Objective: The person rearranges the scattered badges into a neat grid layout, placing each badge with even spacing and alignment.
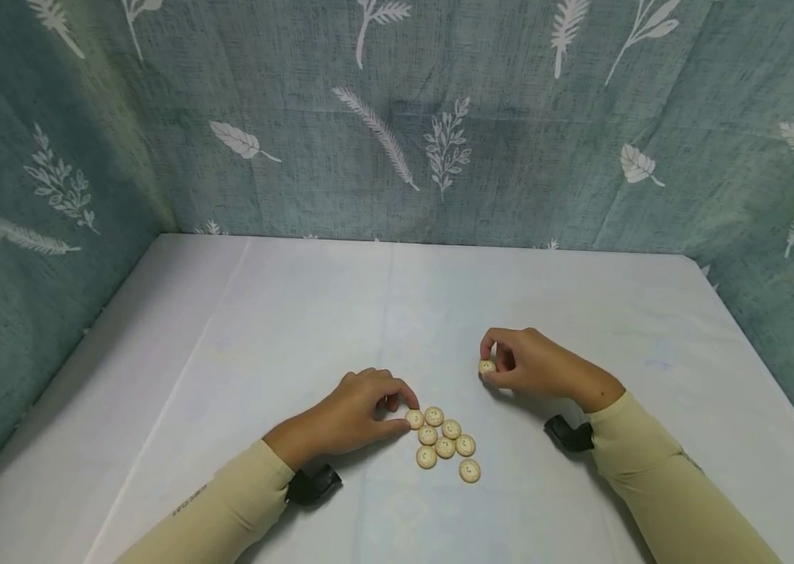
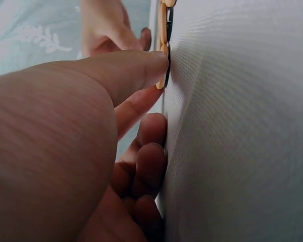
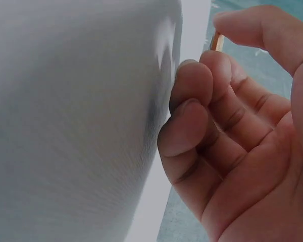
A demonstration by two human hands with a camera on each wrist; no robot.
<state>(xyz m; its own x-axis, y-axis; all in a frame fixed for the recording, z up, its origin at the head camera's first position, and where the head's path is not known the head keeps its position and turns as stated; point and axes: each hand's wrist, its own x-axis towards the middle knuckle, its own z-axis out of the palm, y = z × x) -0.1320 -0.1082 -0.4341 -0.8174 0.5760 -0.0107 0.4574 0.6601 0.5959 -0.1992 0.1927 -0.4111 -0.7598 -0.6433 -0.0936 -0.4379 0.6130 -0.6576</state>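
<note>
Several round, pale wooden discs with dark markings lie grouped on the white table. My left hand (image 1: 358, 411) has its thumb and index finger on opposite edges of the leftmost disc (image 1: 414, 420). The left wrist view shows that disc's edge (image 2: 160, 84) between the two fingertips, against the cloth, with the other fingers curled below. Farther back and to the right, my right hand (image 1: 538, 364) pinches another disc (image 1: 486, 366) between thumb and fingers. In the right wrist view this disc (image 3: 217, 42) is seen edge-on, held off the table, its face hidden.
One disc (image 1: 470, 471) lies slightly apart at the group's near right. White cloth covers the table (image 1: 284, 313). Green leaf-patterned fabric (image 1: 312, 141) hangs behind the table and along both sides. A black wrist camera (image 1: 314, 485) sits under the left sleeve, another (image 1: 569, 434) by the right.
</note>
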